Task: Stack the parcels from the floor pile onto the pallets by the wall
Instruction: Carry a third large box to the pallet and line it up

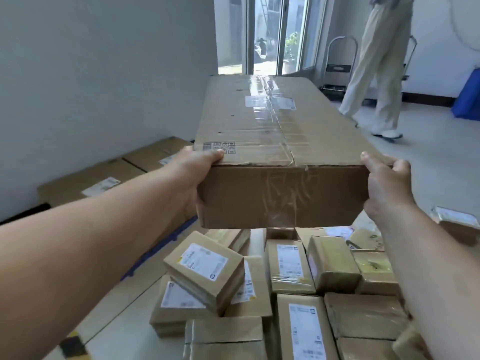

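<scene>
A long flat cardboard parcel (272, 141) with clear tape and white labels is held up in the air, its short end toward me. My left hand (197, 175) grips its near left corner, thumb on top. My right hand (384, 183) grips the near right corner. Below it lies the floor pile of small brown parcels (291, 289) with white labels. Along the left wall, flat brown boxes (88, 183) lie stacked on a blue pallet (166, 242), of which only an edge shows.
A person in pale trousers (374, 74) stands at the back right beside a folding hand cart (337, 63). A blue bin (467, 97) is at the far right edge. An open glass door (267, 35) lies straight ahead. A grey wrapped packet (457, 219) lies at the right.
</scene>
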Demonstrator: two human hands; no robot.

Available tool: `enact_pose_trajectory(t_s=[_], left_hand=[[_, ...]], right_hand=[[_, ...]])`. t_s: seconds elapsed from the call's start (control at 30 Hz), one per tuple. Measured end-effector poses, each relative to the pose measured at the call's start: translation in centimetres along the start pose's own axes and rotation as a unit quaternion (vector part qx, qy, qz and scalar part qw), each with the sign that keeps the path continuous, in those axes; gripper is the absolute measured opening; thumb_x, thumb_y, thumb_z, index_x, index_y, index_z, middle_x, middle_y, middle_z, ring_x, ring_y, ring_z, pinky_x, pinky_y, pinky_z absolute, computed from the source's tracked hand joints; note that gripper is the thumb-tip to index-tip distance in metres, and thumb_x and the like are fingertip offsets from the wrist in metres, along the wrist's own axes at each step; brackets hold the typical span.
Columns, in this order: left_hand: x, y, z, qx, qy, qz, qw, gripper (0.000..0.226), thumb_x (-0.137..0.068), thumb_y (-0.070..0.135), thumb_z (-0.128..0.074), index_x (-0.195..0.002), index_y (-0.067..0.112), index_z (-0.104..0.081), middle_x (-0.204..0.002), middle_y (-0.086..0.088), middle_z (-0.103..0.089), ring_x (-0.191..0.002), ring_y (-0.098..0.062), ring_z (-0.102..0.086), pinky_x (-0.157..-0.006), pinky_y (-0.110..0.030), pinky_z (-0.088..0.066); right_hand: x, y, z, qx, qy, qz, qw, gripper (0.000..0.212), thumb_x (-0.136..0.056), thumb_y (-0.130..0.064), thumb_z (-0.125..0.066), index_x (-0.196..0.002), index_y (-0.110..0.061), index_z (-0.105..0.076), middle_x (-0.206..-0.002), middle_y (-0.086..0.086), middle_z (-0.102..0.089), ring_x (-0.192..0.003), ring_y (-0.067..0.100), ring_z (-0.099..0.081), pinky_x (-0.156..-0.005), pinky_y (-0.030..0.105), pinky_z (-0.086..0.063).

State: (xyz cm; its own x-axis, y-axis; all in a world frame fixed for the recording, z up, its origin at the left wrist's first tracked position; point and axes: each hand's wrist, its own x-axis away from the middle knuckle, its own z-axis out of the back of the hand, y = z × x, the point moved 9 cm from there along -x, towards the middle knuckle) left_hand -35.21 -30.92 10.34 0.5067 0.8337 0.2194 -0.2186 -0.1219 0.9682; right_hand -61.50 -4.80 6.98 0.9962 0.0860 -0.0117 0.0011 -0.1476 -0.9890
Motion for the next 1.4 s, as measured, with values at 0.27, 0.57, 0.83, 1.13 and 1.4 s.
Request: enact_pose_trajectory(t_s=[0.27, 0.57, 0.83, 1.13, 1.4], left_hand=[[-1.9, -2.5, 19.3, -0.001, 0.109, 0.014, 0.994, 0.039, -0.095, 0.036, -0.063, -0.126, 0.018, -0.046, -0.109, -0.004, -0.054, -0.095, -0.028, -0.054, -0.088, -0.072, -0.044], [-1.6, -6.9, 37.4, 0.007, 0.186, 0.030, 0.982, 0.036, -0.092, 0.038, -0.064, -0.123, 0.021, -0.056, -0.115, -0.005, -0.065, -0.100, -0.031, -0.062, -0.072, -0.073, -0.049], [1.8, -11.8, 49.8, 0.035, 0.285, 0.055, 0.956, 0.016, -0.093, 0.035, -0.065, -0.107, 0.030, -0.058, -0.112, -0.002, -0.067, -0.101, -0.029, -0.064, -0.082, -0.068, -0.050], [4.6, -19.0, 58.9, 0.085, 0.348, 0.071, 0.931, 0.010, -0.095, 0.028, -0.064, -0.104, 0.028, -0.059, -0.109, 0.000, -0.069, -0.095, -0.021, -0.063, -0.085, -0.053, -0.053], [6.2, -25.7, 62.8, 0.117, 0.377, 0.119, 0.911, 0.015, -0.094, 0.030, -0.063, -0.108, 0.032, -0.057, -0.111, 0.002, -0.067, -0.103, -0.027, -0.061, -0.085, -0.069, -0.047]], right_hand=[[9.3, 2.7, -17.8, 0.002, -0.115, -0.017, 0.993, 0.032, -0.091, -0.035, -0.065, -0.111, -0.024, -0.044, -0.098, -0.008, -0.050, -0.087, 0.008, -0.051, -0.068, 0.027, -0.043], [20.8, 6.5, -33.9, 0.035, -0.232, -0.040, 0.971, 0.049, -0.083, -0.037, -0.067, -0.125, -0.018, -0.050, -0.103, -0.003, -0.055, -0.091, 0.016, -0.054, -0.071, 0.032, -0.047], [30.9, 11.0, -43.4, 0.065, -0.305, -0.069, 0.948, 0.052, -0.075, -0.044, -0.069, -0.121, -0.032, -0.049, -0.101, -0.006, -0.054, -0.102, 0.019, -0.055, -0.098, 0.056, -0.049], [39.7, 16.4, -50.2, 0.089, -0.379, -0.081, 0.918, 0.041, -0.088, -0.035, -0.067, -0.120, -0.027, -0.042, -0.100, -0.004, -0.053, -0.087, 0.011, -0.052, -0.078, 0.035, -0.048], [44.9, 20.5, -52.7, 0.127, -0.425, -0.071, 0.893, 0.037, -0.091, -0.034, -0.065, -0.119, -0.024, -0.042, -0.098, -0.007, -0.050, -0.082, 0.009, -0.050, -0.066, 0.030, -0.045]])
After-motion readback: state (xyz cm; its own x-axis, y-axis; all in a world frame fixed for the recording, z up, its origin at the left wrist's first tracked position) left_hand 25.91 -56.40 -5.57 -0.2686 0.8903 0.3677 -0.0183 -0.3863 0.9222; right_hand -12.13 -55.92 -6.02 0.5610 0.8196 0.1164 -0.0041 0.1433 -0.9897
